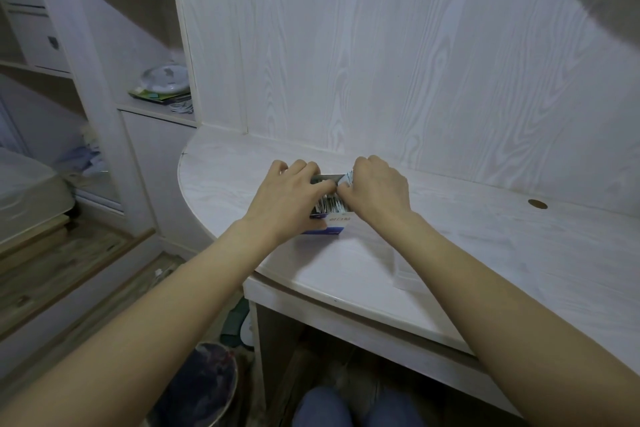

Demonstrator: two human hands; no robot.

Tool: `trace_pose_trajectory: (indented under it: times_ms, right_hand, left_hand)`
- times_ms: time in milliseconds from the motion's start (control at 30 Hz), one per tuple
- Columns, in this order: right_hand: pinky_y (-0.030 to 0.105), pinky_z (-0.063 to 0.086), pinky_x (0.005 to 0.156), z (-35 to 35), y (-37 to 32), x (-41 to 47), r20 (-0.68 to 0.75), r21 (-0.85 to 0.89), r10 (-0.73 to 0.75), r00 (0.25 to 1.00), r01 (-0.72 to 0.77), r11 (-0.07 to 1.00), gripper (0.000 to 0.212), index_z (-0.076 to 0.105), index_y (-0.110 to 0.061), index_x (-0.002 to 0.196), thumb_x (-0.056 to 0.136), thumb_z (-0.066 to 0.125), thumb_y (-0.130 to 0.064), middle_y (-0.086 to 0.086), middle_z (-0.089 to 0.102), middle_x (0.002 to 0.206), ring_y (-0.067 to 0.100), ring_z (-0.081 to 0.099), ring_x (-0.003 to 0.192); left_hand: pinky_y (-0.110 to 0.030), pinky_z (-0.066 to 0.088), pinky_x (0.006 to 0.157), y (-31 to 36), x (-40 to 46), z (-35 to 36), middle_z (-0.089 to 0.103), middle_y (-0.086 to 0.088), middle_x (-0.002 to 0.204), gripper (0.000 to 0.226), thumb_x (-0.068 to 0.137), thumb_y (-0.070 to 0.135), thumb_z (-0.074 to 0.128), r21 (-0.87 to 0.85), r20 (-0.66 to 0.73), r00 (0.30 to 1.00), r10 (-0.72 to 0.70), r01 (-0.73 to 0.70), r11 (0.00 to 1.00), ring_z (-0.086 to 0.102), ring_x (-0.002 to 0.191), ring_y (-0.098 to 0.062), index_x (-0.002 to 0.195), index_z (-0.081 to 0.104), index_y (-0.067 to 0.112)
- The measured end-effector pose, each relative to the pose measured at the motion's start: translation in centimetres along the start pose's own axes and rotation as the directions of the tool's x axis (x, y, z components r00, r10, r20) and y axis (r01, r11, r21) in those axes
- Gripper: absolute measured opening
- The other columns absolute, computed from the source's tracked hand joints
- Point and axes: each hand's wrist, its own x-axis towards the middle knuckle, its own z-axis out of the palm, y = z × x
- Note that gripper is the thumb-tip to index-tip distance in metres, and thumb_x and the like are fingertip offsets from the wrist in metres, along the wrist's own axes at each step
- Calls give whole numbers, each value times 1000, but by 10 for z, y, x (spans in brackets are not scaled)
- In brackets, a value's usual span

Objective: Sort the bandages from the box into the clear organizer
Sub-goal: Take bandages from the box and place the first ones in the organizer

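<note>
On the pale wood-grain tabletop (450, 236), the small white-and-blue cardboard bandage box (330, 218) sits between both hands, the left hand (289, 198) grasping its 9 o'clock side and the right hand (377, 191) pinching its open flap, with a dark round waste bin (204, 388) at 7 o'clock on the floor.

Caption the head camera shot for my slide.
Both hands, left hand and right hand, work at the bandage box on the desk.

Box (329, 222) on worktop (450, 236) near its left end; left hand (289, 196) on box's left side, right hand (377, 192) on its right; bin (204, 385) on floor below-left
</note>
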Motion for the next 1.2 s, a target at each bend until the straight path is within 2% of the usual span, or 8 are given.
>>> trace_pose_trajectory:
  times_ms: [100, 333, 533, 700, 800, 900, 1100, 1200]
  right_hand:
    - [33, 31, 59, 1, 1, 0, 17, -23, -29, 999, 29, 999, 24, 40, -9, 70, 90, 47, -20, 4, 43, 79, 27, 45, 72]
    - [27, 21, 46, -12, 16, 5, 13, 445, 196, 980, -181, 877, 38, 30, -15, 54, 77, 61, -16, 0, 33, 50, 17, 32, 49]
    - [31, 38, 58, -17, 27, 6, 51, 650, 319, 946, -274, 709, 21, 49, -9, 61, 77, 62, -15, 14, 51, 61, 23, 62, 62]
    - [34, 58, 68, -30, 42, -5, 160, 843, 319, 934, -298, 448, 20, 62, 11, 80, 83, 63, -10, 9, 55, 69, 8, 56, 50]
    - [26, 58, 60, -44, 56, -20, 212, 862, 236, 948, -295, 411, 18, 66, 7, 90, 87, 63, -10, 7, 59, 77, 8, 60, 59]
    - [24, 56, 58, -55, 68, -35, 215, 838, 116, 970, -245, 488, 12, 67, 1, 85, 87, 65, -10, 6, 61, 78, 7, 62, 60]
    - [23, 55, 60, -68, 87, -52, 195, 805, 7, 981, -164, 570, 10, 69, -3, 90, 87, 66, -12, 4, 67, 76, 10, 65, 69]
    - [23, 56, 62, -68, 97, -60, 209, 789, 16, 978, -179, 587, 8, 69, -3, 91, 89, 64, -9, 5, 66, 75, 9, 65, 69]
  left_hand:
    - [-37, 34, 75, 0, 0, 0, 60, -5, 93, 50, 58, 44, 83, -1, -14, 1000, -2, 2, 1000, 56, 86, -26, 100, 66, 23]
    - [-32, 23, 94, -7, 11, -4, 51, 2, 117, 55, 78, 54, 63, -13, 139, 989, -54, 56, 998, 45, 112, -19, 128, 48, 37]
    - [-52, 3, 114, -22, 33, -8, 51, -3, 124, 66, 73, 56, 69, -39, 402, 913, -72, 95, 995, 44, 122, -23, 130, 43, 34]
    - [-57, -4, 112, -21, 37, -16, 36, -6, 146, 82, 78, 40, 70, -170, 498, 860, -109, 220, 961, 25, 140, -25, 145, 25, 28]
    - [-41, -3, 117, 1, 32, -36, 19, -4, 157, 73, 86, 10, 52, -504, 287, 949, -127, 262, 823, 4, 147, -17, 150, 17, 19]
    - [-22, 19, 110, 31, 37, -60, 38, 3, 149, 59, 90, 3, 42, -769, 89, 984, -155, 167, 617, 29, 138, -12, 146, 33, 20]
    - [-25, 47, 78, 61, 49, -53, 71, -5, 102, 26, 97, 26, 50, -869, 472, 868, 152, 429, 248, 66, 91, -14, 112, 64, 10]
    - [-31, 53, 79, 71, 47, -43, 73, -7, 93, 26, 98, 23, 49, -864, 503, 836, 221, 492, 105, 69, 83, -18, 107, 65, 5]
